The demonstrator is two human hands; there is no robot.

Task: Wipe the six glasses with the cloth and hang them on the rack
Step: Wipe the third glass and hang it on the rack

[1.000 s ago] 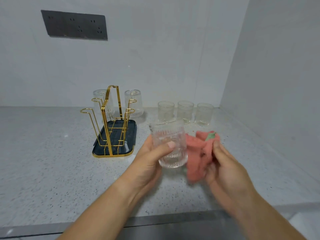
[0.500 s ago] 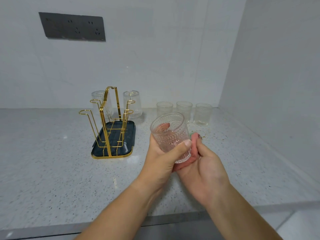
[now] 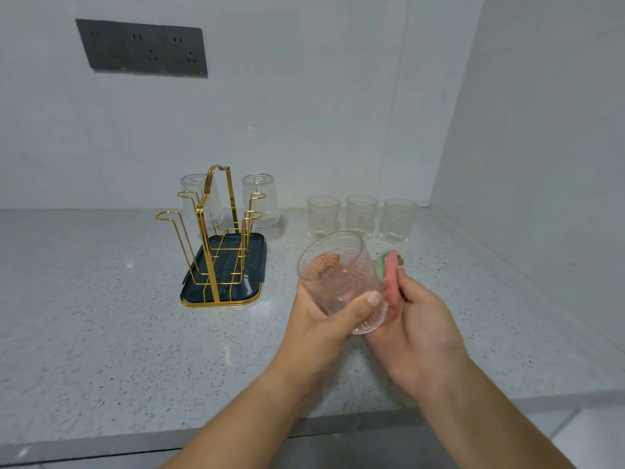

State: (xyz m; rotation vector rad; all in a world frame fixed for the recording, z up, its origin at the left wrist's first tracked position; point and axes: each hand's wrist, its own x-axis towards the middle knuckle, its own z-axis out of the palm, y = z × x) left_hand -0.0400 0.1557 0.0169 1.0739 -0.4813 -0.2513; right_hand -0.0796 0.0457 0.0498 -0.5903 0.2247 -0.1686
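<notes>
My left grip [image 3: 314, 319] clasps the ribbed clear glass tumbler [image 3: 338, 275]; my right grip [image 3: 419, 326] clutches a pink cloth [image 3: 390, 282] at its three o'clock. Fragile, slick: hold mid-wall.

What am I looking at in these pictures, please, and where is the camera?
There is no machine here: a person works bare-handed, and every picture comes from one camera worn on their head, looking forward and down. The left hand has a ribbed glass in its grip; the right hand holds a pink cloth against its side. On the speckled counter stands a gold wire rack with two upturned glasses hung at its far end. To its right, three more glasses wait upright.
</notes>
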